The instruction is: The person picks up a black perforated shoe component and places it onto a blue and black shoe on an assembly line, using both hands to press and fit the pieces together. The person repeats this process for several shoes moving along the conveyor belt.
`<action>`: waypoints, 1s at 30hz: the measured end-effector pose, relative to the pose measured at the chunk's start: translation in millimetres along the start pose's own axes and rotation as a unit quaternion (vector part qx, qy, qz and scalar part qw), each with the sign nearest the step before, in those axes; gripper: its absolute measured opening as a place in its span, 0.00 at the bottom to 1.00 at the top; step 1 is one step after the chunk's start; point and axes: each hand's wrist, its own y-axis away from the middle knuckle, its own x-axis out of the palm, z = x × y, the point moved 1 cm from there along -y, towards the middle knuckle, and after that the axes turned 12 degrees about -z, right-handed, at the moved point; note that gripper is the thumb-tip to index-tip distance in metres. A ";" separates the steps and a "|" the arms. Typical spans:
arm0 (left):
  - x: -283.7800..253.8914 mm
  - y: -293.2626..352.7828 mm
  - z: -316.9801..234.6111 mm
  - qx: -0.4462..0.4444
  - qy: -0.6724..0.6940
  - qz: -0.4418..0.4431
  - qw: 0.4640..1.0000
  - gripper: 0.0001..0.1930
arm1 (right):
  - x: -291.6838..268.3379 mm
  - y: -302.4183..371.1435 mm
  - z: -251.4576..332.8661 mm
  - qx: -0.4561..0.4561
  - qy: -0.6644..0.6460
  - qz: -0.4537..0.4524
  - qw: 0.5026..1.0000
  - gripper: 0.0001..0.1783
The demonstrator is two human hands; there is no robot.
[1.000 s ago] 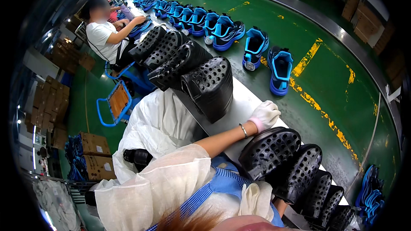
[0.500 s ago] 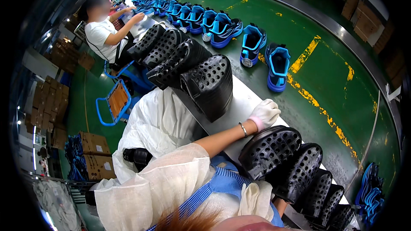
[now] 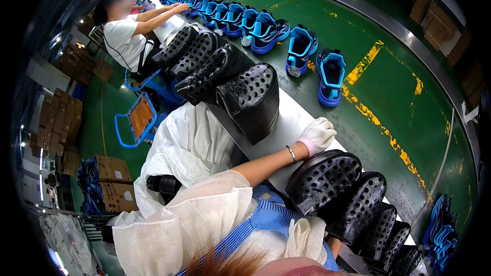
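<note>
My left hand (image 3: 318,137), in a white glove with a pink cuff, rests as a loose fist on the edge of the white table (image 3: 294,110). Nothing shows in its curled fingers. Just below it stands a black, layered stack (image 3: 325,181) with a rounded, hole-dotted top, and a similar black stack (image 3: 250,102) stands beyond my wrist. A strip of my right forearm (image 3: 335,246) shows below the near stacks; the hand itself is hidden. On the grey conveyor past my left hand sits a blue and black sneaker (image 3: 331,77), apart from it.
Several blue sneakers (image 3: 234,18) line the conveyor into the distance. A co-worker in a white shirt (image 3: 123,41) sits at the far left, near a blue-framed chair (image 3: 139,117). White cloth (image 3: 179,143) hangs beside the table. Cartons (image 3: 116,197) and more blue shoes (image 3: 441,230) flank the area.
The co-worker's arms have stretched out toward the row of sneakers. The nearest sneakers have shifted very slightly farther away. My left hand has stayed in place.
</note>
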 end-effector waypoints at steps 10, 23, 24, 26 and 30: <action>6.7 0.8 -2.0 0.004 -0.010 0.008 1.000 0.05 | -7.5 -2.9 -5.8 -0.001 -0.005 0.010 1.000 0.19; 11.8 3.4 -7.4 0.001 -0.010 0.001 1.000 0.05 | -5.5 -10.5 -10.6 0.000 -0.005 0.020 1.000 0.18; 11.9 3.8 -6.9 0.003 -0.011 -0.003 1.000 0.05 | -6.4 -9.5 -10.1 0.000 -0.007 0.023 1.000 0.18; 15.3 3.4 -8.0 0.006 -0.009 -0.005 1.000 0.05 | -5.1 -11.4 -10.9 0.000 -0.004 0.024 1.000 0.18; 18.8 4.9 -10.3 0.018 -0.001 -0.034 0.999 0.04 | -2.6 -12.7 -11.9 -0.002 -0.004 0.027 1.000 0.18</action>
